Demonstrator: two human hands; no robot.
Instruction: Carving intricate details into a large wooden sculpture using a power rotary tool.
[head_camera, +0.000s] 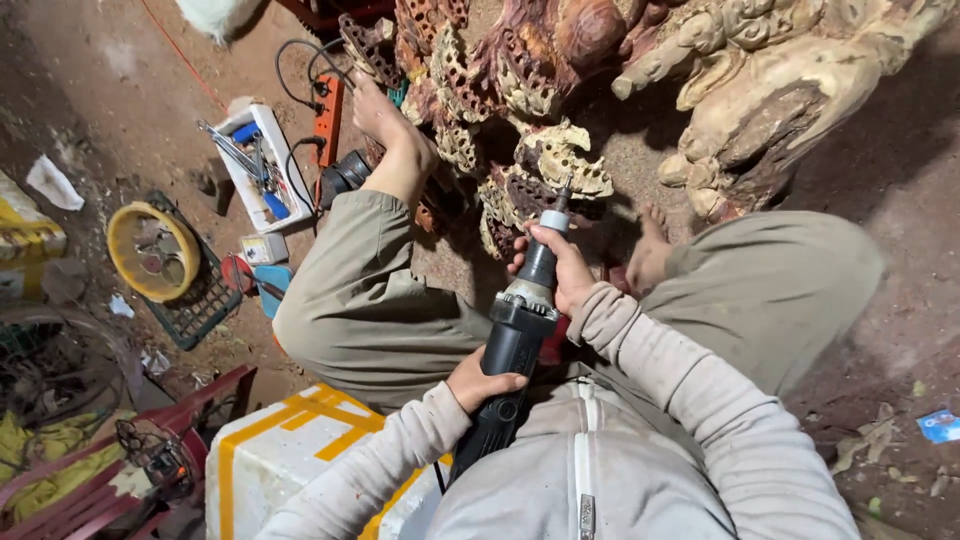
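Fingers (560, 262) of right hand (565, 275) wrap the slim neck of a black rotary grinder (515, 345), left hand (482, 380) clamps its ribbed body; bit touching pale, pitted wood carving (555, 160).

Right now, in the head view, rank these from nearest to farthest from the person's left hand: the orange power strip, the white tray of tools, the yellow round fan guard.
Measured from the left hand gripping the grinder's black body:
1. Orange power strip, up and to the left, beside the bare foot.
2. White tray of tools, just left of the strip; close to it, but slightly farther.
3. Yellow round fan guard, far left on the dirt floor.
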